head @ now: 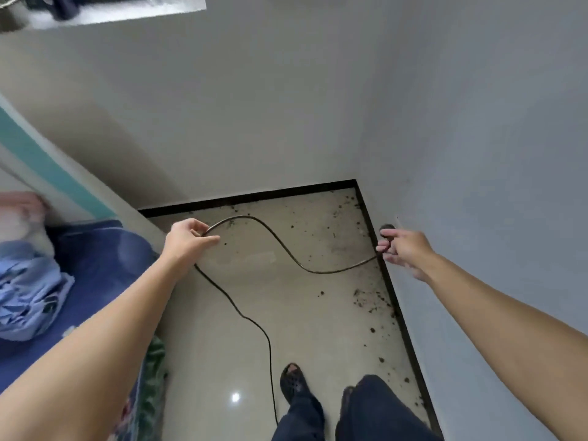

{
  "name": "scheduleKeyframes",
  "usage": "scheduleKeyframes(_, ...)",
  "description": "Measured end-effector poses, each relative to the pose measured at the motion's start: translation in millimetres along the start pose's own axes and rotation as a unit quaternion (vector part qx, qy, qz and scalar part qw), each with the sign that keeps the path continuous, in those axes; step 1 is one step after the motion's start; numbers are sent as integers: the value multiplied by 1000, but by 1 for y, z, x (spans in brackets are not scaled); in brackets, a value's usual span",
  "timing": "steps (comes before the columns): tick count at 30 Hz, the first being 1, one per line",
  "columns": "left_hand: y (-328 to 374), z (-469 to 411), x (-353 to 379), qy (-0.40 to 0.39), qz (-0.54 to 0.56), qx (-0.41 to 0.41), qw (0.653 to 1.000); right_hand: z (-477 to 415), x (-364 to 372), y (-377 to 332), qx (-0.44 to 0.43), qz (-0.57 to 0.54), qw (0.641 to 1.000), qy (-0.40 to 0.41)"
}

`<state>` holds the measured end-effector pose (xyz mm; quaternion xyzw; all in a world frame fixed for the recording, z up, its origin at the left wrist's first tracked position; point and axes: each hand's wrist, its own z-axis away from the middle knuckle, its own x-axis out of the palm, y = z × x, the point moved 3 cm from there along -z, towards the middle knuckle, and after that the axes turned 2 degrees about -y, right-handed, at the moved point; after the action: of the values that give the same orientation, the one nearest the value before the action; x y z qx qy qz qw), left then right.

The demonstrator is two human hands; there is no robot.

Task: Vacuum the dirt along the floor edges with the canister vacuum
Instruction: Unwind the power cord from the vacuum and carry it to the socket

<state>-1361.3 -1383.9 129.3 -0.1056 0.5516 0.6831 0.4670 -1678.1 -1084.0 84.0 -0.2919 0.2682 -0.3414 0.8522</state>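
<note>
Where the two pale walls (pixel 286 106) meet in a corner, a dark baseboard (pixel 248 197) runs along the foot of both, bounding the glossy tile floor (pixel 318 329) ahead and on the right. One bed (pixel 105 265) with a blue cover closes the left side, leaving a narrow lane of floor in which the person's two feet (pixel 294 381) stand. One black cord (pixel 286 247) rises from the floor beside the feet to the left hand (pixel 187 238), which pinches it between thumb and fingers. From there it arcs, sags and runs crosswise to the right hand (pixel 404 249). That hand pinches the one dark plug (pixel 386 230) at the cord's end, just beside the right wall (pixel 477 186), with the plug end toward it. Dirt (pixel 372 301) lies in loose specks, thickest along the right baseboard and in the corner.
</note>
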Motion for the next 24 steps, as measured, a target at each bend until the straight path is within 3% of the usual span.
scheduleKeyframes(3, 32, -46, 19, -36, -38, 8, 999, -33, 5, -19, 39, -143, 989, 22)
scheduleKeyframes(6, 62, -93, 41, -60, -74, 27, 995, -82, 3, -32, 55, -150, 982, 101)
scheduleKeyframes(8, 81, -124, 58, -68, -95, 39, 992, -118, 4, -37, 87, -189, 973, 102)
scheduleKeyframes(15, 114, -231, 147, -141, -120, -9, 983, -239, 22, -17, 214, -395, 890, 82)
scheduleKeyframes(20, 104, -281, 236, -251, -168, 26, 953, -301, 42, 7, 264, -391, 877, 89)
scheduleKeyframes(24, 71, -326, 320, -309, -209, 25, 928, -360, 57, 44, 280, -355, 879, 150)
